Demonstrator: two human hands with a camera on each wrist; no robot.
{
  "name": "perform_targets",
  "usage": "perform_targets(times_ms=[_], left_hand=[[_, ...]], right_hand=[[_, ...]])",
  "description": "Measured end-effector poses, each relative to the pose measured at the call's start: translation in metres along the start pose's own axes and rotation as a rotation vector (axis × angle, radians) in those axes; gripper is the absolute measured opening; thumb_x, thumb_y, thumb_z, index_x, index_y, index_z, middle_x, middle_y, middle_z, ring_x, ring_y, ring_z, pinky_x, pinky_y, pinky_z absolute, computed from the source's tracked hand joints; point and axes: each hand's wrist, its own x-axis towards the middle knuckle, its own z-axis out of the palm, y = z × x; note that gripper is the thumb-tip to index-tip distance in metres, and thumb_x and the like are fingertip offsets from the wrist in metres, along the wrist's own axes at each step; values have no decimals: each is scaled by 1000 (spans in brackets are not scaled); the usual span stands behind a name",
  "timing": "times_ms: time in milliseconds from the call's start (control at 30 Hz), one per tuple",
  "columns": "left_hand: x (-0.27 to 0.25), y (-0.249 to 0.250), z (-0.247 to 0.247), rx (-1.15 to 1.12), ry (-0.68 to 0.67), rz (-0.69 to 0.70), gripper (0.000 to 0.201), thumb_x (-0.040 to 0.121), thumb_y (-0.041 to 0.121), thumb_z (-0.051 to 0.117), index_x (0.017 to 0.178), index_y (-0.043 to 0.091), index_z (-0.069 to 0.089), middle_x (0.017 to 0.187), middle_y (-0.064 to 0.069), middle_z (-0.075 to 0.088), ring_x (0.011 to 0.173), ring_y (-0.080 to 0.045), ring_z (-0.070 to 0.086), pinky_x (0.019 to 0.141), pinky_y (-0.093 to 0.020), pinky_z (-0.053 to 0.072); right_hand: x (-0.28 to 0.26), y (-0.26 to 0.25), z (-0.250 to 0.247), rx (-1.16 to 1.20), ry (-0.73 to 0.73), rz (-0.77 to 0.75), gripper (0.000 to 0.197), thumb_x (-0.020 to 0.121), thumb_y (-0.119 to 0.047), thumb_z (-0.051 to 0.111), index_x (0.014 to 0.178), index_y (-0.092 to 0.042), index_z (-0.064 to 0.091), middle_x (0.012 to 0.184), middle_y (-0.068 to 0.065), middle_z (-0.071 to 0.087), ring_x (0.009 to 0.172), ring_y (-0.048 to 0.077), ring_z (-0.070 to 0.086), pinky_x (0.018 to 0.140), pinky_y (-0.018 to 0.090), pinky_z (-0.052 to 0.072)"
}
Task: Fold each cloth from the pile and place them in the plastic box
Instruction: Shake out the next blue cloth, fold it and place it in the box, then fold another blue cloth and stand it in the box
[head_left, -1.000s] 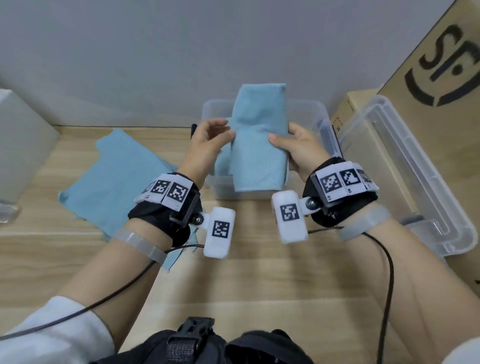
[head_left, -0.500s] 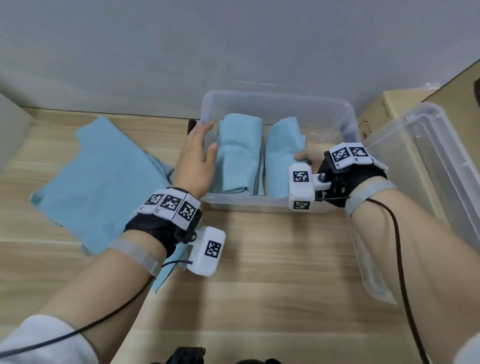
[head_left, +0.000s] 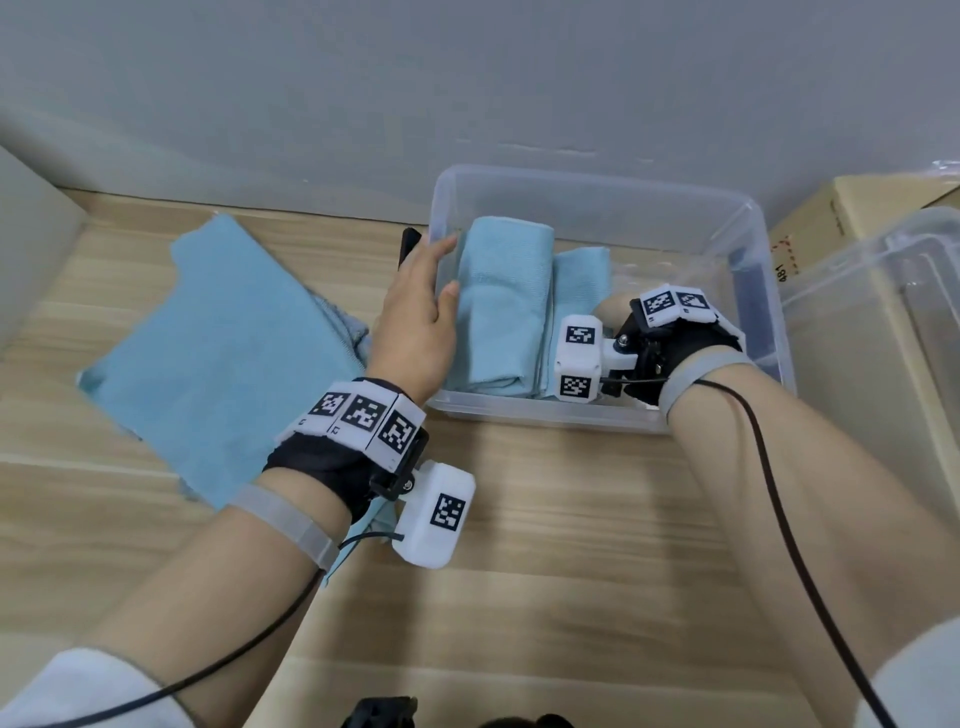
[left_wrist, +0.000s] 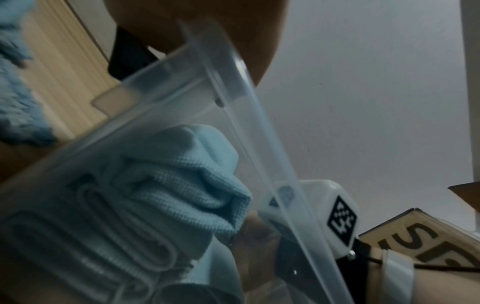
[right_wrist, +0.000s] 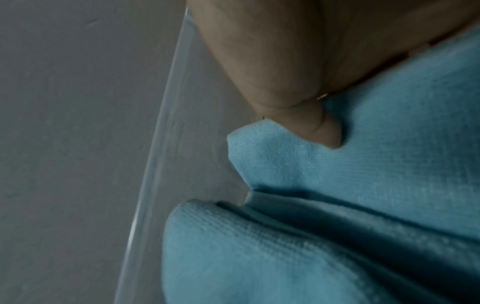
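A clear plastic box stands at the back of the wooden table with two folded blue cloths side by side in it. My left hand reaches over the box's left wall, its straight fingers touching the left folded cloth. My right hand is down inside the box at the near end of the right folded cloth. In the right wrist view its fingers are tucked into that cloth and hold it. The left wrist view shows the cloths through the box wall.
A pile of flat blue cloths lies on the table left of the box. The box's clear lid leans at the right, in front of a cardboard box. A small black object stands behind the box's left corner.
One second ago both hands held the folded cloth above the box. They lowered it in beside the other cloth; the left hand let go and now rests at the left cloth.
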Motion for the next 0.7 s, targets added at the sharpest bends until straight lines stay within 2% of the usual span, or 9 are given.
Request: perform_targets(times_ms=[67,133,200,267,300,400,533,633,700], left_hand=[[0,2,0,2,6,1,43,97,15,37,139,21,34,152,-2,28,140,-13,24,115,-28,20],[-1,3,0,2,5,1,43,97,15,37,140,21,33,153,-2,27,141,-14,22,114,-27,18],[-1,3,0,13,-8,-1,45,97,17,36,142,23,31,156,-2,19,144,-13,15,112,-26,13],[-1,3,-1,77,-14,-7,49,97,23,37,144,25,25,158,-2,9,145,-14,8,113,-31,13],[0,3,-2,109,-14,-10,51,97,26,37,145,25,22,158,-2,5,146,-16,5,115,-36,12],[-3,3,-6,70,-8,3,55,96,29,38,146,21,18,158,-4,0,146,-18,3,116,-42,11],[-33,-6,-24,-173,77,69,52,93,24,41,142,11,29,151,-1,21,139,-13,19,115,-30,17],[-69,-23,-45,-303,84,-6,36,93,11,47,129,12,46,125,5,48,108,-5,50,87,-7,37],[-91,-35,-59,-338,32,-49,24,91,10,50,113,17,56,105,1,62,80,3,60,70,-4,41]], right_hand=[[-6,-10,0,30,-17,1,39,90,-15,47,128,-8,47,133,7,46,109,19,45,69,30,42],[-15,-22,-3,54,4,-25,35,92,-13,46,127,-7,49,143,10,42,128,24,42,97,32,38],[-25,-28,-8,181,41,-54,65,81,-28,60,138,-7,37,148,9,34,135,28,36,109,35,33],[-42,-32,-12,358,115,9,104,58,-38,71,146,-14,21,153,10,22,132,33,39,107,44,38],[-56,-34,-10,442,129,-5,105,61,-34,72,147,-18,14,155,8,15,133,32,37,106,45,38],[-107,-39,2,676,90,-172,73,86,-12,56,146,-27,15,143,7,34,128,27,39,90,44,43],[-161,-23,23,757,-66,-354,34,91,-7,49,121,-22,47,93,4,63,81,19,63,78,40,53],[-184,-13,45,699,-126,-400,23,88,-6,52,104,-21,56,86,3,66,70,15,64,71,33,57],[-191,-9,65,660,-150,-393,21,88,-4,53,97,-22,57,83,3,66,68,14,62,67,29,56]])
